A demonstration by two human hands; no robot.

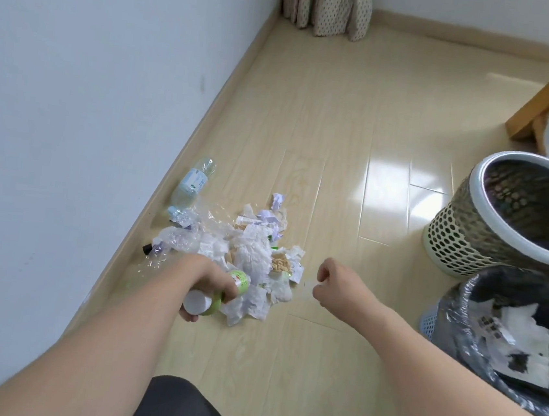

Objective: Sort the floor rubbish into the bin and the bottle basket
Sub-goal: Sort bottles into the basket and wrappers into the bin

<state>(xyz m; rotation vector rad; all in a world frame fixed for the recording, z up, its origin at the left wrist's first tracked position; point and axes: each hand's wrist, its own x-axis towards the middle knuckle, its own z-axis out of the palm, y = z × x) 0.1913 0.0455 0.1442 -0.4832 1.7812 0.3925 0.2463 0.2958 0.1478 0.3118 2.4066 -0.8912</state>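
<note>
The left hand (206, 280) is curled round a small bottle (220, 292) with a green label and a white cap; the cap end points toward the camera and sticks out below the fingers, while the label end shows past the knuckles. The bottle sits at the near edge of the rubbish pile (247, 256), touching crumpled white tissue just right of the grip.

Beyond the grip the pile is a loose heap of wrinkled tissue, clear crinkled plastic film and a tan, waffle-patterned scrap. Farther out and to the left of the grip, 1 clear plastic bottle (192, 184) with a pale blue-green label lies on its side beside the skirting board. Nearer, a crushed clear bottle with a black cap (148, 248) lies just left of the grip; its body is hard to separate from the film around it.

The right hand (332, 286) hovers to the right of the pile with fingers loosely curled; thumb and forefinger seem to pinch something thin and clear, but I cannot tell for sure.

Well right of both hands stands a round perforated basket (459, 237) with a pale rim, tilted, its right side cut off. Just nearer is a bin (456, 332) lined with a dark plastic bag, holding white paper, also cut off by the frame edge.

The floor (342, 130) is pale, glossy wood-effect planks.
</note>
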